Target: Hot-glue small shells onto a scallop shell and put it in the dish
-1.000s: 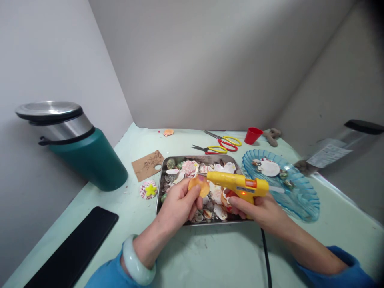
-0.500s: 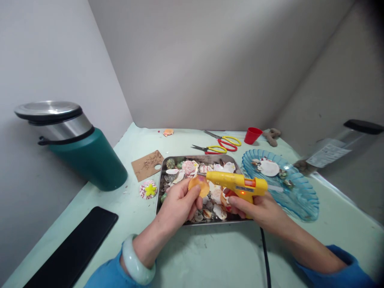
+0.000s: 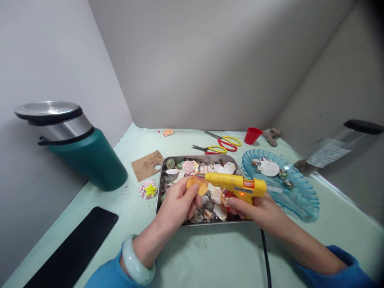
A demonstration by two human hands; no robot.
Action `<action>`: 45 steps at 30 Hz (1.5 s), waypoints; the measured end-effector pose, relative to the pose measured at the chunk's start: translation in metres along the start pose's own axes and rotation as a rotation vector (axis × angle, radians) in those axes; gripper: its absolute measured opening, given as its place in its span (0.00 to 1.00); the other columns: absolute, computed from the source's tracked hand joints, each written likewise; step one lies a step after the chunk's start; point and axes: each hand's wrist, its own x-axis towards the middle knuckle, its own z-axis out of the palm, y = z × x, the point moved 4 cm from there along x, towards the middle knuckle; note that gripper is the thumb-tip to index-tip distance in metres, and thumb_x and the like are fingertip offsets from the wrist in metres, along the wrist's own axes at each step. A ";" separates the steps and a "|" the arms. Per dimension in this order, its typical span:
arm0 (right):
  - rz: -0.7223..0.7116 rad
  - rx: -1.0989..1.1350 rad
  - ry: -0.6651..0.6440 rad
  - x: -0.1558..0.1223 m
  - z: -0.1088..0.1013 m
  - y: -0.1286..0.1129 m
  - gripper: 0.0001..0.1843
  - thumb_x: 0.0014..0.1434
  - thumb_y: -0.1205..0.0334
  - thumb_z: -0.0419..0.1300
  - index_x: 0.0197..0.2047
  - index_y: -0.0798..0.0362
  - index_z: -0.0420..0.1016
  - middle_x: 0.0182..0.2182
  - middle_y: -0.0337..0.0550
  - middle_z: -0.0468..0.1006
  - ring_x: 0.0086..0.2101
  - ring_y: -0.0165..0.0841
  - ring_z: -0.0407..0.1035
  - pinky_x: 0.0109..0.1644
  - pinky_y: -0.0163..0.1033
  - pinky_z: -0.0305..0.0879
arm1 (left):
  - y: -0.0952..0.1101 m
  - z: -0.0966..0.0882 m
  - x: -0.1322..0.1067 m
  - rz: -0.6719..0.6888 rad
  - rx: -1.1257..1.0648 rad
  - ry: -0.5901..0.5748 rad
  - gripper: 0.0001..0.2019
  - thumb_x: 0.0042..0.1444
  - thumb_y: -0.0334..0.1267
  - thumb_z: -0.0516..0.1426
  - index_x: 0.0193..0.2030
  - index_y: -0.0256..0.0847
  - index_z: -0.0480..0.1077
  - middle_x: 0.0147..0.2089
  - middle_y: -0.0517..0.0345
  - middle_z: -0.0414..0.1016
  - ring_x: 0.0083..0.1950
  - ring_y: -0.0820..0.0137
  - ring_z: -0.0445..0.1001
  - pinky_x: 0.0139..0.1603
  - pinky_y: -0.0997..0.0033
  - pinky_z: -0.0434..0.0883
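Between the thumb and fingers of my left hand [image 3: 180,199] is an orange seashell [image 3: 200,187], held above the tray. My right hand [image 3: 259,208] is wrapped round the handle of a yellow glue gun [image 3: 229,182], whose small light glows orange. The gun's metal nozzle points left and meets the shell's upper edge; whether it touches I cannot tell. A clear glue stick [image 3: 274,189] sticks out of the gun's back. Something orange and white shows by my right fingers, partly hidden. Beneath both hands lies a metal tray [image 3: 210,223] full of mixed seashells [image 3: 207,214].
Left stand a green bottle [image 3: 87,160], a black phone [image 3: 75,244], a brown card [image 3: 147,165] and a shell with a yellow star [image 3: 149,189]. Behind lie scissors [image 3: 214,149] and a red cup [image 3: 253,136]. A blue scalloped dish [image 3: 306,204] sits right; a black cord [image 3: 265,256] hangs below.
The glue gun has shifted slightly left and down, with its nozzle now over the orange shell's upper edge. The shell has moved a little left and tilted in my left hand.
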 end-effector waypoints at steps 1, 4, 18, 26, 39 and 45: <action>0.001 0.002 0.003 0.000 0.000 0.000 0.16 0.57 0.47 0.61 0.28 0.51 0.73 0.20 0.37 0.71 0.21 0.31 0.65 0.23 0.36 0.62 | 0.000 -0.001 0.000 0.003 -0.009 0.014 0.13 0.56 0.49 0.56 0.35 0.40 0.63 0.21 0.67 0.68 0.13 0.81 0.54 0.15 0.78 0.48; -0.002 0.023 0.000 0.001 0.000 -0.002 0.16 0.56 0.47 0.61 0.28 0.50 0.73 0.19 0.37 0.70 0.21 0.31 0.64 0.22 0.36 0.62 | 0.001 -0.003 0.001 0.021 -0.029 0.051 0.16 0.56 0.50 0.56 0.30 0.40 0.61 0.20 0.67 0.67 0.12 0.83 0.53 0.15 0.78 0.47; 0.025 0.077 0.020 0.000 0.000 0.001 0.14 0.56 0.48 0.61 0.31 0.51 0.72 0.21 0.38 0.72 0.21 0.31 0.65 0.23 0.36 0.64 | -0.001 -0.006 0.002 0.040 -0.056 0.067 0.16 0.57 0.48 0.56 0.28 0.39 0.61 0.18 0.67 0.66 0.13 0.84 0.53 0.15 0.79 0.47; -0.031 0.033 0.050 0.002 -0.003 0.000 0.17 0.59 0.46 0.60 0.27 0.51 0.72 0.18 0.35 0.67 0.20 0.30 0.62 0.23 0.36 0.61 | -0.001 -0.012 0.002 0.066 -0.145 0.156 0.16 0.56 0.48 0.58 0.27 0.38 0.62 0.18 0.68 0.64 0.13 0.85 0.51 0.15 0.81 0.48; -0.104 -0.521 0.110 0.007 -0.001 -0.009 0.23 0.61 0.41 0.55 0.28 0.51 0.73 0.20 0.39 0.72 0.21 0.33 0.65 0.23 0.35 0.54 | 0.015 -0.032 0.001 0.160 -0.326 0.177 0.15 0.57 0.45 0.57 0.24 0.39 0.64 0.13 0.68 0.57 0.14 0.80 0.52 0.16 0.79 0.50; -0.179 -1.045 -0.011 0.007 0.010 -0.023 0.16 0.65 0.49 0.53 0.45 0.53 0.72 0.34 0.47 0.80 0.33 0.41 0.72 0.32 0.38 0.57 | 0.020 -0.049 0.006 0.278 -0.414 0.302 0.09 0.51 0.39 0.60 0.28 0.39 0.65 0.22 0.65 0.67 0.15 0.82 0.55 0.15 0.80 0.52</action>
